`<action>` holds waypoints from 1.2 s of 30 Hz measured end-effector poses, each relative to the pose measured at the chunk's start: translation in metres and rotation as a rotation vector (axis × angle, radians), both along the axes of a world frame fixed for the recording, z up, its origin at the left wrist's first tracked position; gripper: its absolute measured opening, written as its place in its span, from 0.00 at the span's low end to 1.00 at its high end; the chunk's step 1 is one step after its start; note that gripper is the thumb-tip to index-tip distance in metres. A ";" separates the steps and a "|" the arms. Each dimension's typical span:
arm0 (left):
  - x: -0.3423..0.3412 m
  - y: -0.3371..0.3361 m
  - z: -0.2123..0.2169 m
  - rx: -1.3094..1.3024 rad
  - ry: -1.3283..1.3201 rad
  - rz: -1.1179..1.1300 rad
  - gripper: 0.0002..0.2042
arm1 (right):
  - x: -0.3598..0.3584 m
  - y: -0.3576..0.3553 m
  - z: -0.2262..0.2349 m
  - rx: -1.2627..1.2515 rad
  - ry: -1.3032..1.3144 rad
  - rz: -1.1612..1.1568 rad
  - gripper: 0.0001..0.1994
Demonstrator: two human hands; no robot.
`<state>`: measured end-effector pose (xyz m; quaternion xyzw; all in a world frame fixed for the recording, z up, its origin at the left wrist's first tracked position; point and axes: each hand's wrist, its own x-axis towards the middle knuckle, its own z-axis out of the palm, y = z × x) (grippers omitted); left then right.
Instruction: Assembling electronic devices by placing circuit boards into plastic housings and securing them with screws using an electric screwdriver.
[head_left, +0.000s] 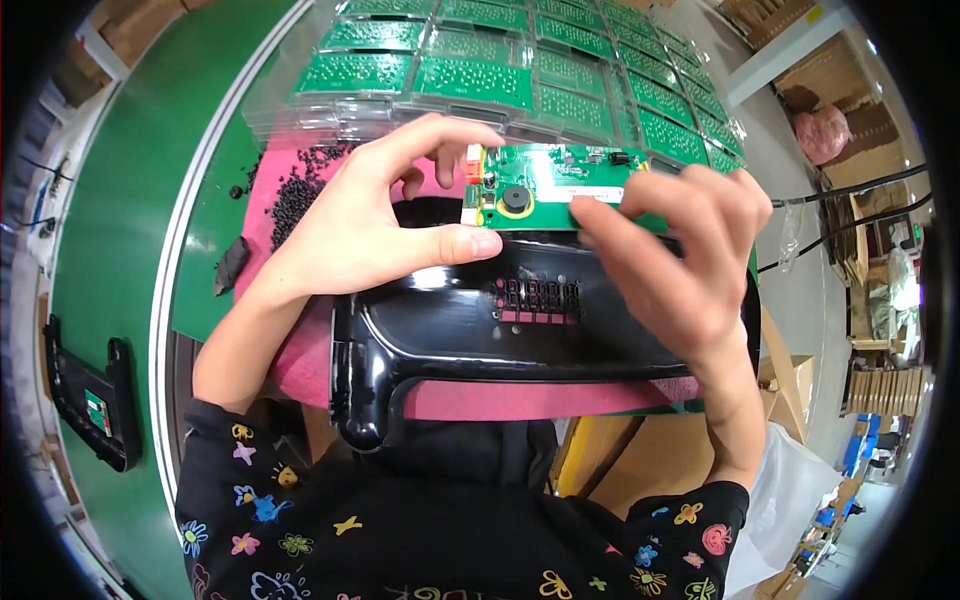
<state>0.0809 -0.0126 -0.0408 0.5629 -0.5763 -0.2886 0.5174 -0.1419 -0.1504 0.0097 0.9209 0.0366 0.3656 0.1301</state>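
A green circuit board (560, 210) with a round black buzzer, red and white connectors and a white label stands over the far edge of a glossy black plastic housing (450, 330). My left hand (385, 215) grips the board's left end, thumb at the lower corner and index finger at the upper one. Slightly smeared by motion, my right hand (690, 250) is curled in front of the board's right part, its thumb tip close to the label. What its fingers pinch, if anything, is hidden. The housing has a small digit-shaped window (538, 298) and lies on a pink mat (480, 400).
Beyond the board, clear plastic trays (430, 110) hold many green boards. Small black parts (295, 205) lie in a heap on the mat's left. Another black housing (90, 400) with a board rests on the green surface at far left. A cardboard box (640, 455) stands below right.
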 end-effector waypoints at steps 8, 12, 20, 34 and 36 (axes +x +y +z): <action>0.001 0.002 -0.012 -0.350 -0.419 -0.232 0.35 | -0.039 0.028 -0.033 1.160 0.130 -0.241 0.19; -0.008 0.014 -0.009 -0.110 -0.530 -0.349 0.32 | -0.053 0.039 -0.051 1.199 0.212 -0.228 0.08; -0.012 0.017 -0.021 -0.042 -0.675 -0.408 0.28 | -0.052 0.052 -0.058 1.299 0.292 -0.268 0.10; -0.004 0.014 -0.030 0.118 -0.662 -0.237 0.28 | -0.042 0.009 -0.081 1.214 0.409 -0.022 0.31; -0.001 0.012 -0.034 0.127 -0.658 -0.213 0.28 | -0.036 0.004 -0.086 1.144 0.356 -0.087 0.28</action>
